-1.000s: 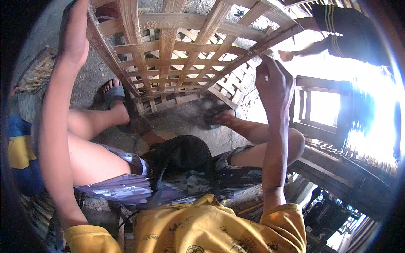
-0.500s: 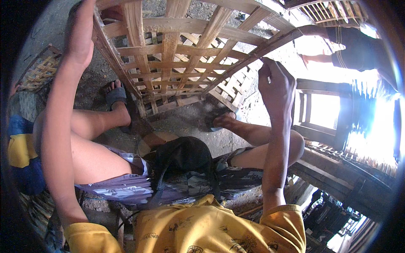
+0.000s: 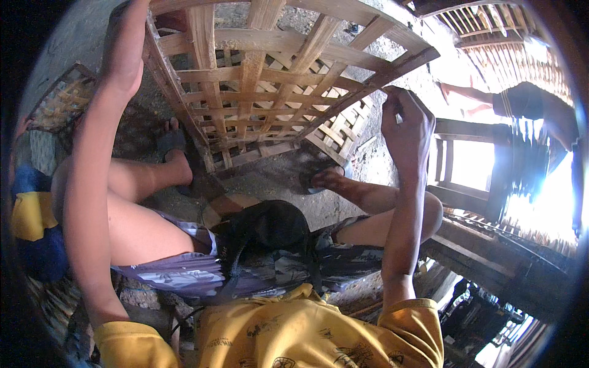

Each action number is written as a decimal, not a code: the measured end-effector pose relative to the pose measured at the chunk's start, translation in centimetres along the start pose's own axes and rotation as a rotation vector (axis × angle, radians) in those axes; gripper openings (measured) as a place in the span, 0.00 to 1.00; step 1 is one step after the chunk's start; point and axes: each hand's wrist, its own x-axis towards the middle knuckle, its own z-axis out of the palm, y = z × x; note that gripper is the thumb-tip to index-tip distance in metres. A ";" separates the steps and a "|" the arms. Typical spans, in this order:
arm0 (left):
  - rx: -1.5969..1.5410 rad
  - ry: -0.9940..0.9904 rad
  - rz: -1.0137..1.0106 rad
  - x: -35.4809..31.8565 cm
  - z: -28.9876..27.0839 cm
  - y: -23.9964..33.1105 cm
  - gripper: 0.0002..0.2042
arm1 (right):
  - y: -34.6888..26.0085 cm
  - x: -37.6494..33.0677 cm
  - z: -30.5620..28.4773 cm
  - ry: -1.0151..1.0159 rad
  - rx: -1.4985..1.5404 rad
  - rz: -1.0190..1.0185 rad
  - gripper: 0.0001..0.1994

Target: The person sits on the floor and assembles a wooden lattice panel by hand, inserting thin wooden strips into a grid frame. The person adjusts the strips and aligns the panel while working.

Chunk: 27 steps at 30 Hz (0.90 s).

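A woven bamboo lattice panel (image 3: 270, 76) with a wooden strip frame stands tilted in front of me, its top cut off by the picture's edge. My left hand (image 3: 129, 43) is at the upper left edge of the panel, closed round it; most of its fingers are behind the strips or out of the picture. Beside the panel's right edge, my right hand (image 3: 408, 116) is closed in a pinch, fingertips close to the frame strip. Whatever sits between those fingertips is too small to make out.
Another woven panel (image 3: 337, 132) lies on the ground behind, and a further one (image 3: 64, 98) leans at the left. A black cap-like item (image 3: 264, 227) rests on my lap. Another person's legs in dark shorts (image 3: 521, 104) are at the right, by a wooden frame (image 3: 466, 127).
The panel and both my hands have shifted slightly to the right. At the right, the other person has moved lower in the picture, uncovering slats behind.
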 end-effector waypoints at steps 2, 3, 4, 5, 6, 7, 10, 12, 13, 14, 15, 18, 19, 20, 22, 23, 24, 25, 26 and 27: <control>-0.036 0.056 -0.004 -2.4 3.9 3.5 0.20 | 0.4 -0.4 -0.1 0.012 -0.100 -0.036 0.07; -0.032 0.031 0.007 -3.3 3.8 5.1 0.21 | 0.2 -0.3 1.0 0.013 -0.123 -0.083 0.07; -0.046 -0.151 0.025 -3.3 1.7 5.7 0.21 | -0.2 -0.2 2.1 0.015 -0.145 -0.129 0.07; -0.065 -0.236 0.016 -3.0 0.4 5.6 0.20 | -0.4 -0.2 2.2 0.022 -0.198 -0.161 0.07; -0.097 -0.338 0.001 -2.4 -0.2 4.6 0.20 | 0.2 -0.7 2.5 0.005 -0.230 -0.157 0.08; -0.107 -0.325 -0.040 -1.4 -0.5 2.4 0.20 | 0.5 -1.2 2.2 -0.025 -0.195 -0.097 0.08; -0.046 -0.189 -0.137 1.3 -3.9 -0.7 0.21 | -1.7 0.1 1.6 -0.132 0.144 0.091 0.10; -0.047 -0.156 -0.181 1.6 -2.7 -1.6 0.21 | -0.9 -0.1 1.2 -0.124 0.133 0.131 0.11; -0.042 -0.146 -0.187 1.4 -2.0 -2.0 0.21 | -0.3 -0.2 0.9 -0.121 0.128 0.150 0.11; -0.024 -0.129 -0.191 1.2 -1.5 -1.8 0.21 | 0.2 -0.3 0.8 -0.099 0.108 0.144 0.12; -0.012 -0.123 -0.176 1.1 -1.9 -1.3 0.21 | 0.1 -0.1 0.7 -0.098 0.095 0.158 0.11; 0.014 -0.121 -0.138 1.0 -2.5 -0.6 0.22 | -0.5 0.1 0.6 -0.103 0.050 0.192 0.11; 0.015 -0.130 -0.129 1.0 -2.4 -0.8 0.22 | -0.5 -0.1 0.8 -0.083 0.014 0.162 0.11; 0.017 -0.139 -0.119 1.1 -2.3 -1.0 0.22 | -0.6 -0.3 1.3 -0.063 -0.021 0.132 0.12; -0.007 -0.128 -0.116 0.8 -1.8 -1.1 0.22 | -1.1 -0.7 1.8 -0.004 -0.095 0.076 0.10; -0.017 -0.123 -0.114 0.8 -1.6 -1.1 0.22 | -1.4 -0.7 2.0 -0.011 -0.096 0.078 0.11; -0.007 -0.120 -0.110 0.8 -1.6 -1.1 0.22 | -1.7 -0.8 2.3 -0.019 -0.094 0.076 0.11; 0.002 -0.117 -0.107 0.8 -1.7 -1.1 0.22 | -1.8 -0.8 2.4 -0.027 -0.093 0.075 0.11; 0.011 -0.114 -0.104 0.8 -1.7 -1.1 0.22 | -1.7 -0.8 2.3 -0.091 0.066 0.036 0.11; 0.019 -0.112 -0.100 0.8 -1.7 -1.2 0.22 | -1.2 -1.0 2.9 -0.121 0.167 -0.024 0.10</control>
